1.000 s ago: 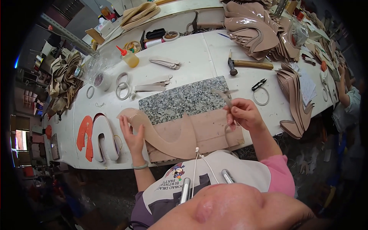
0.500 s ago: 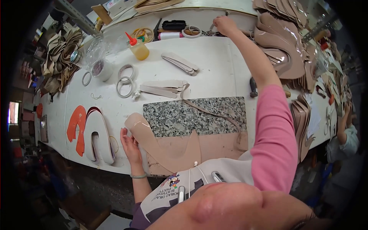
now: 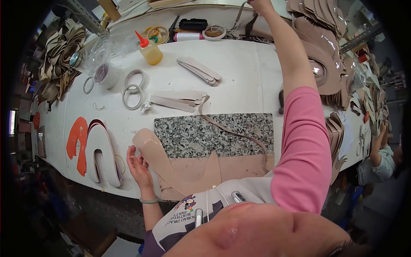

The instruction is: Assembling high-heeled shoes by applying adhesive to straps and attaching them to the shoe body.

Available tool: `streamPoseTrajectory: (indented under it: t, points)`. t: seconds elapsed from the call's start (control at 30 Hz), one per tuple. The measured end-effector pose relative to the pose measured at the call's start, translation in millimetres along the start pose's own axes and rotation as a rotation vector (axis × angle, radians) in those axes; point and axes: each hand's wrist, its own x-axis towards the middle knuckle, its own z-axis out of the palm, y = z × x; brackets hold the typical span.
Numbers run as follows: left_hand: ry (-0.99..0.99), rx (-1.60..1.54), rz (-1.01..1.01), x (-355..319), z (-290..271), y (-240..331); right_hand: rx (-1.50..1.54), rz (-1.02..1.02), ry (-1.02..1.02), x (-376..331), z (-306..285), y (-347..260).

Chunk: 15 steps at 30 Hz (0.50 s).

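Note:
My right hand (image 3: 261, 6) reaches to the far edge of the table, partly cut off by the top of the view. Its fingers look closed on a thin grey strip (image 3: 240, 16) that hangs down toward the tools. A dark tool (image 3: 250, 29) stands just below this hand. My left hand (image 3: 139, 170) lies palm up, fingers apart, beside the rounded end of a beige U-shaped leather piece (image 3: 165, 160); whether it touches the edge I cannot tell. The leather piece lies partly over a pinkish board (image 3: 242, 166) and its near part is hidden by my apron.
A speckled stone slab (image 3: 205, 135) carries a narrow beige strip (image 3: 233, 132). Farther off are small leather pieces (image 3: 199, 70), tape rings (image 3: 132, 96) and a red-tipped glue bottle (image 3: 150, 52). Orange (image 3: 77, 143) and white (image 3: 102, 154) arched pieces lie left; leather stacks (image 3: 317, 47) stand right.
My right hand has moved farther away, up to the top edge, and the grey strip has risen with it. My left hand stays beside the leather piece. The view has shifted slightly.

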Motion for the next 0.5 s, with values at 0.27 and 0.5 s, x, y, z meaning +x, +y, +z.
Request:
streamPoseTrajectory:
  t: [0.27,0.5]
  points:
    - [-0.015,-0.063,0.016,-1,-8,-6,0.257,0.264,0.015,-1,-126,-18]
    - [-0.033,-0.076,0.027,1,-1,-3,0.453,0.334,-0.074,-3,-159,-7]
